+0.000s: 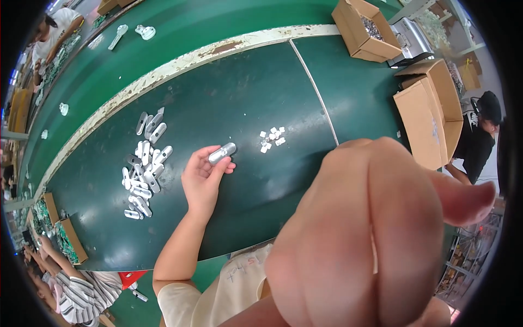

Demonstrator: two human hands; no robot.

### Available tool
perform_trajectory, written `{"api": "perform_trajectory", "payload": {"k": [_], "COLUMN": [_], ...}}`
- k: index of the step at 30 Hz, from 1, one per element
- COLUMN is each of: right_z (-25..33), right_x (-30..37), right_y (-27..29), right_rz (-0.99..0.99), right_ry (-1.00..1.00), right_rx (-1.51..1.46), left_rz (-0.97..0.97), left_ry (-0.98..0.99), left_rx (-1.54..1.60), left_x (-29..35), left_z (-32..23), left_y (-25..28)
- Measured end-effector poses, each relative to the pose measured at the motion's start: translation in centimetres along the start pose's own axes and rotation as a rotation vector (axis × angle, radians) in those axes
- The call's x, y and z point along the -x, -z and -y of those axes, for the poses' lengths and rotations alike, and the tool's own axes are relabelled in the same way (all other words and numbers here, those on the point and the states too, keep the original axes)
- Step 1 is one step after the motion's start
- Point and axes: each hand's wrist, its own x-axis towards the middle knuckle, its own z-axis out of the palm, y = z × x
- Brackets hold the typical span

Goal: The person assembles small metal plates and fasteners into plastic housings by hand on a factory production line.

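Between the thumb and fingers of my left hand (202, 177) is an oblong silver metal casing (222, 153), held just above the green table. My right hand (359, 234) is raised very close to the camera, large and blurred. Its fingers are bent and pressed together, with one digit sticking out to the right; whatever they may hold is hidden. To the left of my left hand lies a loose pile of similar silver casings (144, 169), many with a dark hole. Several small white square pieces (272, 136) lie in a cluster to its right.
An open cardboard box with small metal parts (366, 32) stands at the far right, near another open carton (430, 111). A worn ledge (218, 50) separates the table from a green belt (180, 22) carrying pale parts. Co-workers sit at left and right.
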Motion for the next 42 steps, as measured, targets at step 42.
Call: {"api": "perform_trajectory", "payload": {"k": [42], "right_z": [-2.8], "right_x": [-0.6], "right_y": [4.7], "right_rz": [0.460], "right_ry": [-0.742], "right_rx": [0.459], "left_rz": [-0.079], "left_ry": [-0.024], "left_rx": [-0.092], "left_x": [0.1], "left_z": [0.7], "left_y": [-0.4]}}
